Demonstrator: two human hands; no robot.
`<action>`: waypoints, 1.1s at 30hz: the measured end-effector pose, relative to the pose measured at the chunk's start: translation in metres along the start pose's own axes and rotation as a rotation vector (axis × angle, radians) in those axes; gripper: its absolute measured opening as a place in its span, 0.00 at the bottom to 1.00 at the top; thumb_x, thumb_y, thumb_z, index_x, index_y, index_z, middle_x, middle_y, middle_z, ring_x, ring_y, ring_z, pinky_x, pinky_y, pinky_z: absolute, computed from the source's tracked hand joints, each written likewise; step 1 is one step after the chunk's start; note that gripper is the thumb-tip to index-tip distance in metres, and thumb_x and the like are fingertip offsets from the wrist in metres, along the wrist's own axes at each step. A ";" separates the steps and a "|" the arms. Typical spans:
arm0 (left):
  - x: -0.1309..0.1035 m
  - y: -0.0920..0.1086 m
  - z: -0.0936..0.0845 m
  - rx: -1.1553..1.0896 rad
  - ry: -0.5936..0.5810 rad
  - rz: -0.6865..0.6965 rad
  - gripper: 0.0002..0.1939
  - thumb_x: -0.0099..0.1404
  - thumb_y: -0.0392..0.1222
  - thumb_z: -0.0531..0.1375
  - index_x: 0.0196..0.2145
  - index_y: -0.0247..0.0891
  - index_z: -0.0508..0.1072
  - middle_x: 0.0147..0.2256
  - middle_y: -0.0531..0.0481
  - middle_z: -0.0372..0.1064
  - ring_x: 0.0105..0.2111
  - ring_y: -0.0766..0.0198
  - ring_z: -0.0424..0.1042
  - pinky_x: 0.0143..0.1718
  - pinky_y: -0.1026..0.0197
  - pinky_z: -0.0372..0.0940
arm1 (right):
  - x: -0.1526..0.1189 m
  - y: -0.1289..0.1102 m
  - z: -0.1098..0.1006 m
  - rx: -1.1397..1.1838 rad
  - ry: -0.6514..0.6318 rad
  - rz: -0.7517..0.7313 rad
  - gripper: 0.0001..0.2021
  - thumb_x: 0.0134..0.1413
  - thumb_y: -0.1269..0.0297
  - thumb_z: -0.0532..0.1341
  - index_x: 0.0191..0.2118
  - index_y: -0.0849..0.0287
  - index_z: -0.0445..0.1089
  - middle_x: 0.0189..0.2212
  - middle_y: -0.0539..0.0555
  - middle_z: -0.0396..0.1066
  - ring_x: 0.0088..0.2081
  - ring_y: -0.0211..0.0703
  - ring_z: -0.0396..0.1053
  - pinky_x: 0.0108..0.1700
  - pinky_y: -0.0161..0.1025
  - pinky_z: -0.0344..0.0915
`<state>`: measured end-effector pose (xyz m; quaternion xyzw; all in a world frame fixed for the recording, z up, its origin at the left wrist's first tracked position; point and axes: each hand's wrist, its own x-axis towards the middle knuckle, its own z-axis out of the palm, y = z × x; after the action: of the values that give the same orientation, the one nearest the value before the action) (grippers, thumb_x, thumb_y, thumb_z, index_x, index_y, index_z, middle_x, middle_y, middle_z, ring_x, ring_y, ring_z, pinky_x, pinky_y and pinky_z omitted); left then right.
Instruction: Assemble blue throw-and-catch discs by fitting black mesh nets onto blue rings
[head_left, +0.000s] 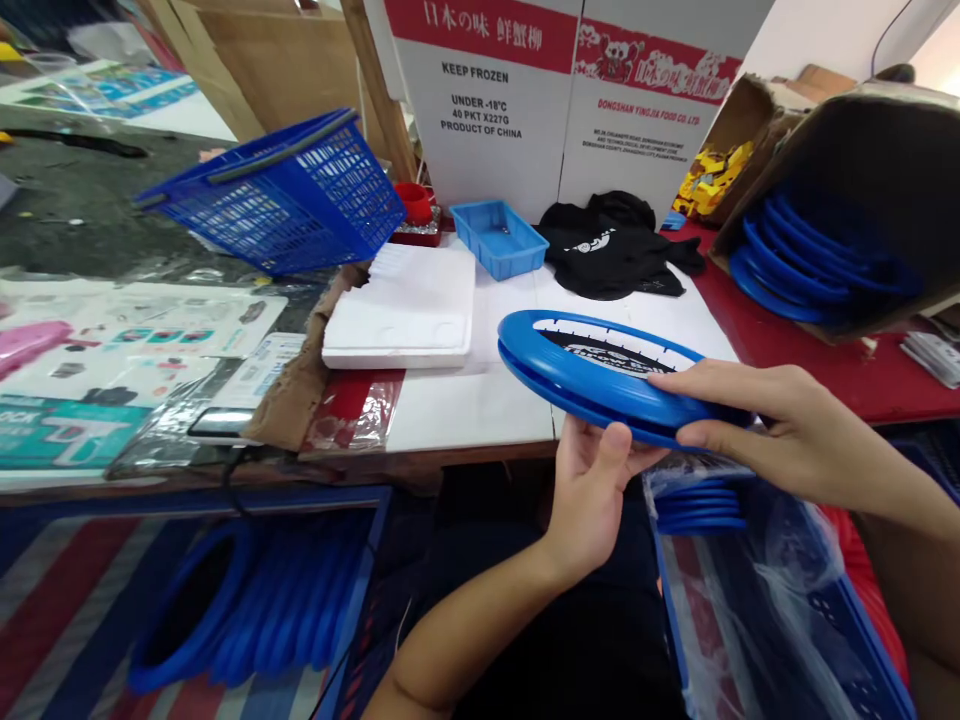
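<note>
You are holding the disc point(592, 378) in both hands, above the front edge of the table point(465, 415). Your right hand point(780, 420) is grasping its right side, thumb low and fingers on the upper face. Your left hand point(592, 490) is gripping the near lower rim from beneath, thumb pointing up. The disc is tilting, its printed face showing. Behind it, a tray point(517, 263) is sitting between the foam block point(405, 310) and the black cloth point(615, 250). At left, a basket point(300, 205) is leaning over. At right, a carton point(885, 140) is holding blue rings point(795, 265). Below the table, more rings are standing in the left crate point(377, 555) and lying stacked in the right crate point(862, 620).
</note>
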<state>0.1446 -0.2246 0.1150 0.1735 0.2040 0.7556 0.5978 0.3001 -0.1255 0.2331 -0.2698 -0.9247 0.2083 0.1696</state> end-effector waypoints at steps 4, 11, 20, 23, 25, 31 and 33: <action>-0.006 -0.001 0.001 -0.020 0.010 -0.057 0.35 0.69 0.56 0.72 0.67 0.51 0.65 0.58 0.45 0.77 0.55 0.46 0.80 0.56 0.34 0.78 | -0.002 -0.013 0.003 -0.052 0.034 0.075 0.22 0.67 0.49 0.68 0.62 0.50 0.78 0.51 0.57 0.83 0.49 0.56 0.82 0.46 0.45 0.80; -0.008 -0.009 0.001 -0.010 0.039 -0.066 0.37 0.67 0.54 0.74 0.68 0.53 0.65 0.58 0.45 0.77 0.57 0.46 0.79 0.58 0.36 0.77 | -0.006 -0.016 0.003 0.017 0.008 0.128 0.20 0.66 0.50 0.70 0.59 0.48 0.80 0.52 0.56 0.82 0.50 0.54 0.81 0.50 0.46 0.80; -0.005 -0.007 0.018 -0.020 -0.014 -0.082 0.36 0.68 0.53 0.74 0.68 0.50 0.65 0.60 0.43 0.76 0.57 0.45 0.80 0.59 0.37 0.77 | -0.013 -0.010 -0.001 0.198 0.062 0.270 0.28 0.60 0.47 0.74 0.62 0.51 0.78 0.56 0.58 0.82 0.56 0.60 0.81 0.55 0.49 0.82; -0.004 -0.008 0.024 -0.021 -0.009 -0.097 0.37 0.67 0.52 0.74 0.68 0.49 0.66 0.59 0.43 0.77 0.56 0.46 0.80 0.59 0.40 0.77 | -0.018 -0.006 -0.003 0.265 0.063 0.326 0.29 0.56 0.47 0.77 0.61 0.50 0.79 0.56 0.58 0.82 0.56 0.61 0.81 0.56 0.50 0.82; -0.003 -0.009 0.025 -0.016 0.006 -0.102 0.36 0.66 0.52 0.75 0.66 0.47 0.67 0.57 0.43 0.78 0.55 0.47 0.81 0.58 0.42 0.78 | -0.021 -0.003 -0.005 0.300 0.051 0.340 0.27 0.55 0.48 0.78 0.59 0.49 0.81 0.55 0.57 0.82 0.54 0.60 0.81 0.57 0.50 0.81; -0.004 -0.014 0.023 -0.030 0.024 -0.096 0.27 0.65 0.50 0.76 0.57 0.42 0.75 0.53 0.44 0.81 0.49 0.52 0.83 0.50 0.51 0.81 | -0.027 0.001 -0.003 0.342 0.047 0.347 0.23 0.55 0.50 0.78 0.56 0.44 0.82 0.52 0.53 0.83 0.52 0.55 0.81 0.56 0.46 0.79; -0.005 -0.015 0.023 -0.033 0.022 -0.081 0.25 0.65 0.50 0.76 0.54 0.41 0.75 0.52 0.44 0.81 0.48 0.53 0.84 0.49 0.52 0.81 | -0.030 0.001 -0.001 0.348 0.048 0.348 0.23 0.56 0.51 0.78 0.56 0.43 0.82 0.52 0.53 0.83 0.51 0.54 0.81 0.56 0.46 0.78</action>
<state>0.1700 -0.2242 0.1269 0.1469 0.2051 0.7357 0.6286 0.3246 -0.1415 0.2281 -0.3968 -0.8101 0.3840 0.1969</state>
